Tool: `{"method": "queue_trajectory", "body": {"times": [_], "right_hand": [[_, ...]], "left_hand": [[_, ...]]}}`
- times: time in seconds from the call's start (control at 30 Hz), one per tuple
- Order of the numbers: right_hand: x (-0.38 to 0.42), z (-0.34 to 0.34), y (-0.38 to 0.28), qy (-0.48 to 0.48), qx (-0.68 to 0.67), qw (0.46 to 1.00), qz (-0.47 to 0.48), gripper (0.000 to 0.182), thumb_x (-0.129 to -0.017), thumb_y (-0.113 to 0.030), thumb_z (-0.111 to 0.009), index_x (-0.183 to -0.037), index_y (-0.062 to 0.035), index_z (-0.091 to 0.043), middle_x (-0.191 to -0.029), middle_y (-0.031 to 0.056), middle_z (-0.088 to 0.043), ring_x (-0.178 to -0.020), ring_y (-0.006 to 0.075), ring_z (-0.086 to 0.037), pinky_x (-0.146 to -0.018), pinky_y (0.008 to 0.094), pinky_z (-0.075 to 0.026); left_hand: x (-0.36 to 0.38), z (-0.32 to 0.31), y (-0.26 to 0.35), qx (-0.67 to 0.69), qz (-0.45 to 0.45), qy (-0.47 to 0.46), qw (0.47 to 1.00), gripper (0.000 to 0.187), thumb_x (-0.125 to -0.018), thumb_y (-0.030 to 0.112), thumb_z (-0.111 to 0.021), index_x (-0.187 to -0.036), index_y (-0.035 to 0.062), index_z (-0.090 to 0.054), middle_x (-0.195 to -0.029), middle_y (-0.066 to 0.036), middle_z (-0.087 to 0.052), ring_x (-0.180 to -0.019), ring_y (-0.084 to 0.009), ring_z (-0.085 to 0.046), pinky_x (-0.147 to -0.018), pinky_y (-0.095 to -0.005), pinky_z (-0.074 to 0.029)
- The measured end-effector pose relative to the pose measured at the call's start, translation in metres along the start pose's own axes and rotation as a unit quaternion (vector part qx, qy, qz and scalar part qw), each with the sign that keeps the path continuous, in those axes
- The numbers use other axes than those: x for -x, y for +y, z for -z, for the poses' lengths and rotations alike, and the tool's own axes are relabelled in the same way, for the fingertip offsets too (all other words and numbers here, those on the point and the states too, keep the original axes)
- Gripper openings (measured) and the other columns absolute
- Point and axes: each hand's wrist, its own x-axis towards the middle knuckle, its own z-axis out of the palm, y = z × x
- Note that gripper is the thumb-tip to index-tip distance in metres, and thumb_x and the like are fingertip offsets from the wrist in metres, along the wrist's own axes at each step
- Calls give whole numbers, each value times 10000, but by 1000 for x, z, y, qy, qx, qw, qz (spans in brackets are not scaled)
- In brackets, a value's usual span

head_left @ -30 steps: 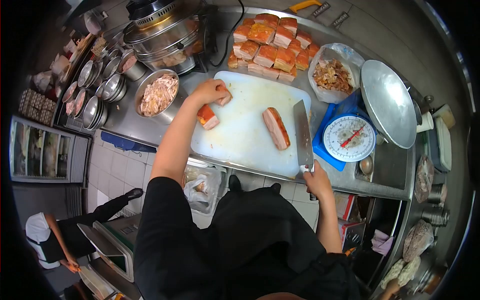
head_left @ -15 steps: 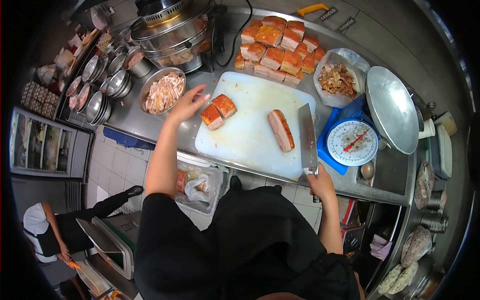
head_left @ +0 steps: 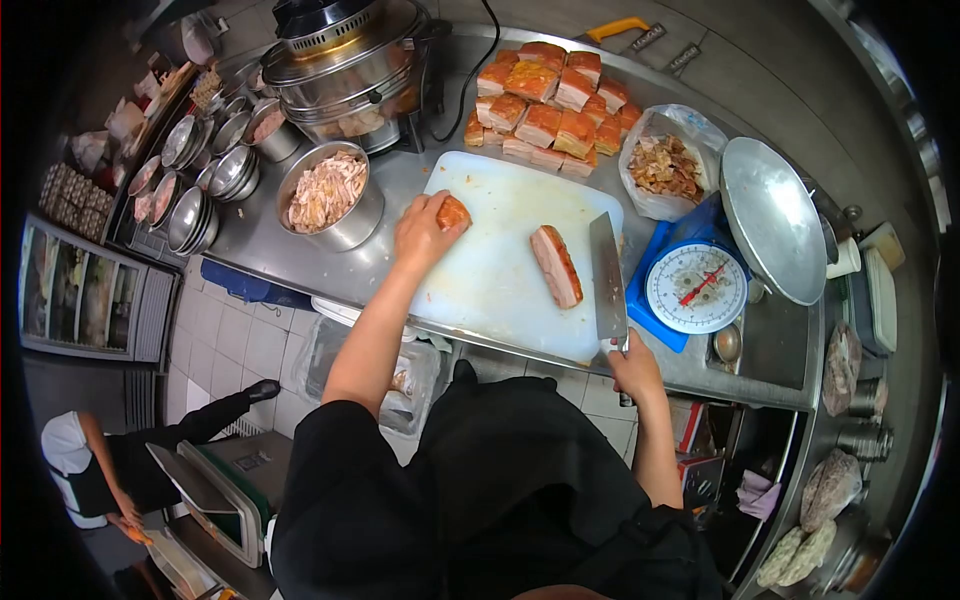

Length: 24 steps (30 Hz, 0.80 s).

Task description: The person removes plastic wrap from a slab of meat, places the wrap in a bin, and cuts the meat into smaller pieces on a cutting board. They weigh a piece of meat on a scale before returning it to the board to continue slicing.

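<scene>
My left hand [head_left: 424, 232] is closed over roast pork belly pieces at the left side of the white cutting board [head_left: 500, 280]. One crisp-skinned pork belly piece [head_left: 454, 213] shows past my fingers; my hand hides the other. My right hand [head_left: 638, 366] grips the handle of a cleaver [head_left: 606, 275], whose broad blade lies along the board's right edge. Between the hands, a longer strip of pork belly [head_left: 556, 267] rests on the board, apart from the blade.
Stacked pork belly blocks [head_left: 540, 105] sit behind the board. A bag of browned scraps [head_left: 665, 165] and a blue dial scale [head_left: 695, 287] stand to the right. On the left are a pot of sliced meat [head_left: 330, 195] and a steel cooker [head_left: 345, 70]. Another person [head_left: 105, 470] is at lower left.
My left hand has come down and right from above the board's left edge onto the pork belly pieces. My right hand still holds the cleaver in about the same place.
</scene>
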Motion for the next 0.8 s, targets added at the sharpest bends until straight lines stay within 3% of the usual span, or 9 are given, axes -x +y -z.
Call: {"method": "queue_trajectory", "body": {"times": [0.07, 0.17, 0.27, 0.33, 0.4, 0.5, 0.63, 0.7, 0.8], "right_hand": [[-2, -1, 3, 1, 6, 1000, 3, 305, -890, -138, -567, -1169, -16, -550, -725, 178, -665, -472, 265, -631, -483, 406, -504], [-1, 0, 2, -3, 3, 1000, 7, 298, -890, -138, -565, -1162, -18, -549, -728, 181, -671, -471, 267, -632, -491, 405, -502], [1, 0, -2, -1, 14, 1000, 4, 297, -891, -135, -560, -1164, -20, -551, -731, 180, -675, -472, 265, -632, -501, 408, -500], [4, -3, -4, 7, 14, 1000, 6, 300, -890, -132, -559, -1168, -20, -552, -728, 181, -674, -472, 264, -631, -503, 411, -499], [3, -2, -2, 16, 13, 1000, 3, 303, -889, -129, -558, -1172, -20, -552, -725, 181, -674, -471, 263, -629, -506, 413, -498], [1, -3, 4, 3, 7, 1000, 15, 313, -886, -126, -560, -1181, -22, -556, -719, 181, -671, -473, 263, -630, -508, 418, -499], [-4, -3, 3, 5, 16, 1000, 0, 317, -886, -127, -564, -1185, -24, -554, -712, 178, -669, -475, 263, -634, -500, 409, -500], [-5, -3, 6, 2, 15, 1000, 0, 316, -887, -128, -565, -1185, -24, -554, -710, 176, -667, -474, 262, -634, -497, 405, -500], [-3, -1, 0, -5, 20, 1000, -3, 315, -887, -132, -568, -1182, -23, -554, -715, 172, -669, -474, 259, -634, -495, 401, -502]], "left_hand": [[0, 2, 3, 13, -22, -6, 1000, 597, -797, 406, -822, -1285, 102, -664, -1157, -124, -655, -1084, -331, -649, -936, -409, -526], [9, -1, 19, 87, -183, -166, 965, 613, -785, 418, -828, -1299, 126, -662, -1152, -115, -634, -1090, -321, -627, -965, -424, -502], [12, 0, 30, 67, -200, -233, 950, 678, -809, 450, -810, -1366, 115, -617, -1228, -145, -630, -1155, -354, -609, -1020, -413, -483], [3, -2, 14, 160, -172, -227, 945, 728, -864, 475, -768, -1447, 101, -546, -1346, -161, -608, -1249, -337, -587, -1074, -387, -452], [-14, -8, -17, 428, 34, -154, 890, 730, -915, 475, -722, -1491, 88, -495, -1415, -164, -582, -1301, -289, -563, -1090, -378, -438], [-29, 45, -26, 394, 64, -73, 914, 698, -929, 443, -719, -1487, 85, -500, -1421, -143, -584, -1310, -257, -549, -1100, -387, -429], [-4, 57, -13, 210, 4, -191, 959, 719, -891, 402, -764, -1482, 85, -505, -1404, -172, -590, -1264, -274, -579, -1066, -369, -455], [13, 32, -7, 120, -189, -203, 953, 676, -884, 346, -757, -1456, 71, -525, -1367, -189, -603, -1199, -262, -605, -1010, -360, -484], [19, 19, -10, 159, -69, -286, 942, 580, -887, 235, -719, -1413, 62, -547, -1334, -169, -616, -1174, -251, -617, -988, -353, -497]]}}
